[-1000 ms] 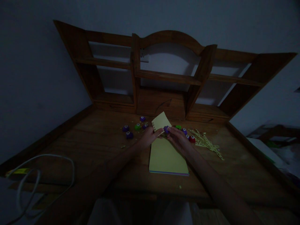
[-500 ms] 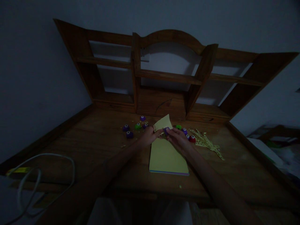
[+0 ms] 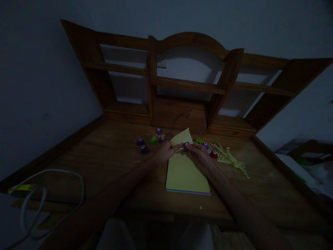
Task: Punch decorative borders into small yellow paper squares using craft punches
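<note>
Above a stack of yellow paper, my left hand pinches a loose yellow sheet that has a row of punched holes along its left edge. My right hand is closed around a small purple craft punch at the sheet's near edge. Whether the paper sits inside the punch's slot cannot be made out in the dim light. Close to my right hand lie a red punch, a green punch and a purple punch.
Several more punches, including a green one and a purple one, stand left of my hands among paper bits. Hole-riddled yellow strips lie right. A wooden shelf unit rises behind; a white cable loops at left.
The purple punch has tilted slightly in my right hand, and more of its top shows. Both hands keep nearly the same place; the whole view has shifted a little.
</note>
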{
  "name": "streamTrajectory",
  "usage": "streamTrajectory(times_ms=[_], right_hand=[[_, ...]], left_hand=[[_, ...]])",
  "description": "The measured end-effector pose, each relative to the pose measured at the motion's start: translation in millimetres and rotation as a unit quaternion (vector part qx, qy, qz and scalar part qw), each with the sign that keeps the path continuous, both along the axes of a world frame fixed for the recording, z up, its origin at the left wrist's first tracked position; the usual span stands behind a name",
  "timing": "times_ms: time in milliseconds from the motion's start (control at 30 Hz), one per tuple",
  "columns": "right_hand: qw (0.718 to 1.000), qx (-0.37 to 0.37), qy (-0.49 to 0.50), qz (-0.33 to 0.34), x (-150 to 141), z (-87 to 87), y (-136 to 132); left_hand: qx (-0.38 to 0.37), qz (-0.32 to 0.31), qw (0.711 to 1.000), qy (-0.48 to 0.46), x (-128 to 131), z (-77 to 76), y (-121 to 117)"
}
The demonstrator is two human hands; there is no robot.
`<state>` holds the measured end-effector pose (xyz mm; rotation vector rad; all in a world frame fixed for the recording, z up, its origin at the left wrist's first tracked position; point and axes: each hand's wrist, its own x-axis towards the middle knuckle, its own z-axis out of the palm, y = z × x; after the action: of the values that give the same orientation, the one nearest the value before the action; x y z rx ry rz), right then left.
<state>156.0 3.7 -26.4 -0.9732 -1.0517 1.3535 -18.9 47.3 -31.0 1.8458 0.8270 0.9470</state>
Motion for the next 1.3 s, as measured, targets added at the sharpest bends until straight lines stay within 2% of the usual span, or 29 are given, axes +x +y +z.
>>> streamTrajectory(times_ms=[167,267,367,500,633,833,1100,1200,1300], right_hand=[[1.000,-0.005,-0.004,-0.006,0.7,0.3,1.0],[1.000,-0.008,0.006,-0.009,1.0,0.8,1.0],[1.000,-0.002,0.012,-0.004,-0.5,2.3,-0.7],[1.000,-0.009,0.020,-0.007,-8.0,6.5,-6.2],[0.999,-0.029,0.032,-0.021,-15.7,10.4,-10.6],[0.999,-0.005,0.008,-0.041,-16.0,4.9,-11.1],[0.998,0.003,0.057,-0.024,-19.5,1.6,-10.0],[0.999,0.011,0.048,-0.012,-18.3,1.1,-7.5],[0.998,0.012,0.055,0.012,-17.3,1.6,-6.1]], left_hand=[[-0.010,-0.008,0.999,-0.032,-0.2,11.1,-8.9],[-0.071,-0.013,0.993,-0.096,-0.1,20.9,-15.5],[-0.138,-0.058,0.979,-0.137,2.3,27.9,-20.9],[-0.187,-0.099,0.969,-0.126,9.8,20.3,-24.0],[-0.158,-0.052,0.977,-0.132,17.6,7.5,-24.2],[-0.121,-0.031,0.974,-0.191,20.8,14.6,-32.5],[-0.101,-0.009,0.978,-0.181,20.0,14.9,-33.8],[-0.139,-0.025,0.966,-0.216,21.1,15.0,-32.8],[-0.215,-0.015,0.938,-0.272,23.4,11.8,-29.6]])
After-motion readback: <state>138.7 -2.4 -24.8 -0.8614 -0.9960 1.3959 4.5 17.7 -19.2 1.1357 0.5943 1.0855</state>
